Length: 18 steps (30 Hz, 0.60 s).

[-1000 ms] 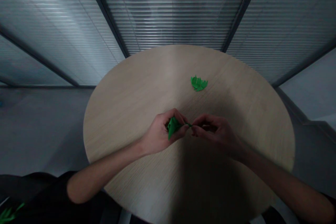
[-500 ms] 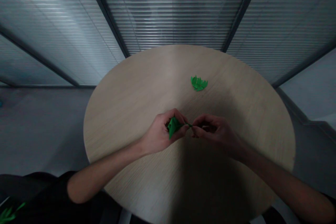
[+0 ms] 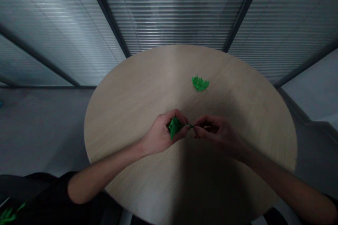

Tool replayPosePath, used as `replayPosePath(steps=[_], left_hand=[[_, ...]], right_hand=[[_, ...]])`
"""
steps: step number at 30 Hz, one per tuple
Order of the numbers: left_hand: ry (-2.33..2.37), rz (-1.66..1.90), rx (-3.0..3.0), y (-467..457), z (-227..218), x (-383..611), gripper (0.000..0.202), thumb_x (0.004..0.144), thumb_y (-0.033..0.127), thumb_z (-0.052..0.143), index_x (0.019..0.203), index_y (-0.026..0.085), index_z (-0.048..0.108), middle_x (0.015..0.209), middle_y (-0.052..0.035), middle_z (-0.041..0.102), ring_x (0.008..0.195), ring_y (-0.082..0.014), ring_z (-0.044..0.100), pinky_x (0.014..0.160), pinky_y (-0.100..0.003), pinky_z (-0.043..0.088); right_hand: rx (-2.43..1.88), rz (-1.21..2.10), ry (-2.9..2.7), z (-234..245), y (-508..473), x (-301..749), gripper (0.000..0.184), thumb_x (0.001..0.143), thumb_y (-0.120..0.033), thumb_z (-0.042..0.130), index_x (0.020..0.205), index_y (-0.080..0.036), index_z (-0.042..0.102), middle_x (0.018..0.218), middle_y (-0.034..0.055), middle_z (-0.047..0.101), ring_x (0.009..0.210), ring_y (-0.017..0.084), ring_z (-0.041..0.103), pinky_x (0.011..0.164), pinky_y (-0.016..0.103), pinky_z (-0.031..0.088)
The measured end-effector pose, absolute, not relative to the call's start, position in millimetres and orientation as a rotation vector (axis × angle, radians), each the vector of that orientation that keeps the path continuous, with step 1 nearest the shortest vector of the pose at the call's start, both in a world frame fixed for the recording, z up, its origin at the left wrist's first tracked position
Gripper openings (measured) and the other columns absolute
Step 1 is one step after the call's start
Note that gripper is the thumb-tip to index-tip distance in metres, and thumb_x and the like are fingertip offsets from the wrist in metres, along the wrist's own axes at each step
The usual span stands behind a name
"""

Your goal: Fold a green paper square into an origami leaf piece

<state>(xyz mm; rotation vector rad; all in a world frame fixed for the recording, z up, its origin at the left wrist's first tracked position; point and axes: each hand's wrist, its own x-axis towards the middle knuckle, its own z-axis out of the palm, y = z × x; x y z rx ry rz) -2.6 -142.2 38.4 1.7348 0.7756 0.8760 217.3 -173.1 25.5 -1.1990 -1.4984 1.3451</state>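
Over the middle of the round table, a folded green paper piece [image 3: 174, 126] sits in my left hand [image 3: 161, 134], whose fingers are closed around it. Its narrow end points to the right, out between my left thumb and fingertips. There my right hand [image 3: 215, 130] pinches the thin tip between thumb and forefinger. My left palm hides part of the piece, so its full shape does not show. Farther back lies another folded green paper piece [image 3: 200, 83] with several jagged points, apart from both hands.
The round wooden table [image 3: 126, 95] carries the hands' shadow toward its front right. Behind it stand glass panels with blinds [image 3: 174, 17] in dark frames. More green pointed pieces [image 3: 9, 214] show at the bottom left, beside a dark sleeve.
Almost nothing differs. My right fingertips have shifted very slightly to the right along the thin green tip; my left hand stays where it was.
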Motion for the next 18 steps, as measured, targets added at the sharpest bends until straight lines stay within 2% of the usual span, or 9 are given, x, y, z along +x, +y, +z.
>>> replayPosePath(steps=[18], left_hand=[[0.818,0.863,1.784,-142.4,37.6,-2.0,0.016,0.091,0.025,0.07,0.086,0.016,0.058,0.086,-0.0065,0.072,0.068,-0.0114,0.059,0.059,-0.023,0.045]], right_hand=[[-1.192,1.326,-1.542,23.1,-173.4,214.5,0.019,0.09,-0.037,0.072,0.09,-0.018,0.072,0.075,0.0026,0.071,0.065,0.014,0.066,0.057,0.024,0.049]])
